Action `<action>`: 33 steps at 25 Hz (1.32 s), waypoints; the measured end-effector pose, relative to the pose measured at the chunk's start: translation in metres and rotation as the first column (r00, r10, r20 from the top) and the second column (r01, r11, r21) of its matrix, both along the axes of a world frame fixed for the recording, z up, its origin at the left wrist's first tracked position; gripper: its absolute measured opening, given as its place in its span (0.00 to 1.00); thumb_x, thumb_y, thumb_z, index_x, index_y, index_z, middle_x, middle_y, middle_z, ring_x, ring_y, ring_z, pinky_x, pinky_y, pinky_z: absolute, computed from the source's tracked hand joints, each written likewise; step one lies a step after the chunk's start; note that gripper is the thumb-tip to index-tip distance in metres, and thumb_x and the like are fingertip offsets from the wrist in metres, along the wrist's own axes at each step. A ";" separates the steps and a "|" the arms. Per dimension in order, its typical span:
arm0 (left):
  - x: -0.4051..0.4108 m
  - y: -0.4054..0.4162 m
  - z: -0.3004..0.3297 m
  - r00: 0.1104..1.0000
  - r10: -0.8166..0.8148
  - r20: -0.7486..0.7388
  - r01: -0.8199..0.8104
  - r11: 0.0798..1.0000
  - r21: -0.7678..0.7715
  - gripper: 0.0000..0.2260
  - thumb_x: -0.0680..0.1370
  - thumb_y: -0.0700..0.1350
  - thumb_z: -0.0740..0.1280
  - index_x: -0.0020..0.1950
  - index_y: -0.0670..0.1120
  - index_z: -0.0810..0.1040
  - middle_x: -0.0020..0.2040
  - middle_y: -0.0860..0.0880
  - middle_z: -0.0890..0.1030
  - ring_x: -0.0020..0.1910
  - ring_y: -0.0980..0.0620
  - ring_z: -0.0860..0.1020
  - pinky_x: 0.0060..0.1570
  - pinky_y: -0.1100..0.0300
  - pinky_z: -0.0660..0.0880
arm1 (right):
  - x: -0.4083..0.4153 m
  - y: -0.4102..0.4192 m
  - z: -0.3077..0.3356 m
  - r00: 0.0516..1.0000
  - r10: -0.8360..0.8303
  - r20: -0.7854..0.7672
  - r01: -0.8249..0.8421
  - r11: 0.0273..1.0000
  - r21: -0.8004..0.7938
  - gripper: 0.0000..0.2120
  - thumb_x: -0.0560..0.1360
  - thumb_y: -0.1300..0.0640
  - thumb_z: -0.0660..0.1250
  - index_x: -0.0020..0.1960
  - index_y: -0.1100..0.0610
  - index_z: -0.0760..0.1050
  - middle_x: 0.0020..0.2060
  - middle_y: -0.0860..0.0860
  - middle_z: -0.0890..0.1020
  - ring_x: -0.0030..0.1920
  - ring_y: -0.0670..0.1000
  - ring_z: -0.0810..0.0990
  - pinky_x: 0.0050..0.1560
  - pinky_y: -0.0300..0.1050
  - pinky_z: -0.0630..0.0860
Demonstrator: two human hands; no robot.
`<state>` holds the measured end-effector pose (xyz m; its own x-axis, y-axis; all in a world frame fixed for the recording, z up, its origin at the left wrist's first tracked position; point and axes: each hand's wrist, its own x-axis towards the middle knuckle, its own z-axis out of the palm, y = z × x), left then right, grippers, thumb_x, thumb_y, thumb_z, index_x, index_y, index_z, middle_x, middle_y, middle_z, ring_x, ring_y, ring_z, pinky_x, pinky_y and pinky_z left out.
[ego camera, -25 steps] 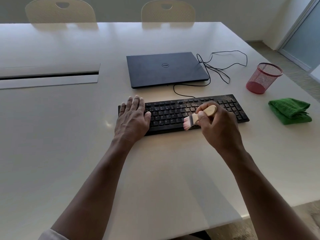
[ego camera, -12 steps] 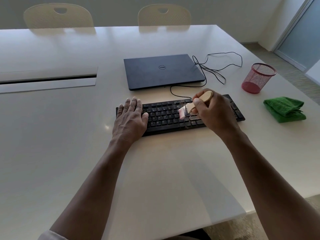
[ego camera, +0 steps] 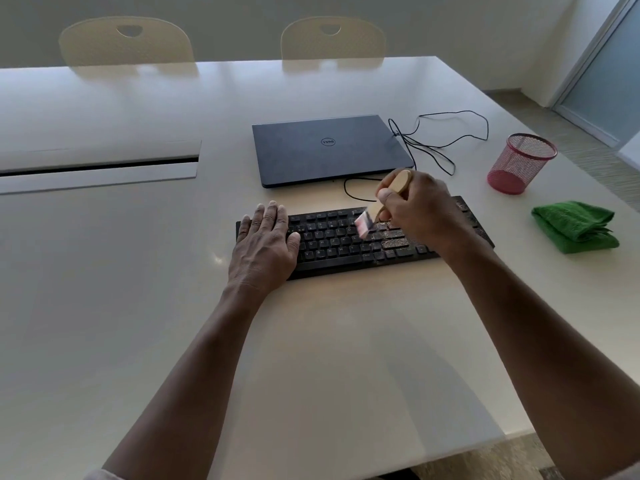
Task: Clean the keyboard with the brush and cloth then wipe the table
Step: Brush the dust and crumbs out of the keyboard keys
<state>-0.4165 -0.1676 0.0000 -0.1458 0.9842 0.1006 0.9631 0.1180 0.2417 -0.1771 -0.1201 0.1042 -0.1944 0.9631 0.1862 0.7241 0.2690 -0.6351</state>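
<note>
Black rectangular keyboard (ego camera: 332, 240): flat on the white worktop (ego camera: 311, 358), long axis left to right, cable side away from the person; brown debris on its right-hand keys.

Small wooden-handled brush with pink bristles (ego camera: 384, 202): tilted, handle end up and away toward the closed dark laptop (ego camera: 329, 148), bristles down and left on the middle keys.

Right hand (ego camera: 419, 206): fingers curled round the brush handle.

Left hand (ego camera: 265, 244): flat on the keyboard's left end, fingers straight and close together.

Folded green cloth (ego camera: 576, 226): on the worktop, right of the keyboard, apart from it.

Red mesh cup (ego camera: 521, 164): upright, beyond the cloth.
</note>
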 end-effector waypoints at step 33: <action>0.001 0.002 0.005 0.999 0.025 -0.043 -0.028 0.998 -0.057 0.28 0.85 0.56 0.49 0.83 0.48 0.47 0.83 0.50 0.47 0.81 0.54 0.43 0.78 0.56 0.39 | -0.008 0.061 -0.002 0.940 0.252 0.230 -0.272 0.960 0.061 0.11 0.83 0.52 0.64 0.52 0.59 0.80 0.40 0.53 0.84 0.41 0.53 0.84 0.46 0.43 0.80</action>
<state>-0.4156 -0.1655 0.0049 -0.1686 0.9844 0.0507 0.9688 0.1560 0.1926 -0.1855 -0.0590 0.1022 -0.4833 0.8534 0.1953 0.7380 0.5171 -0.4336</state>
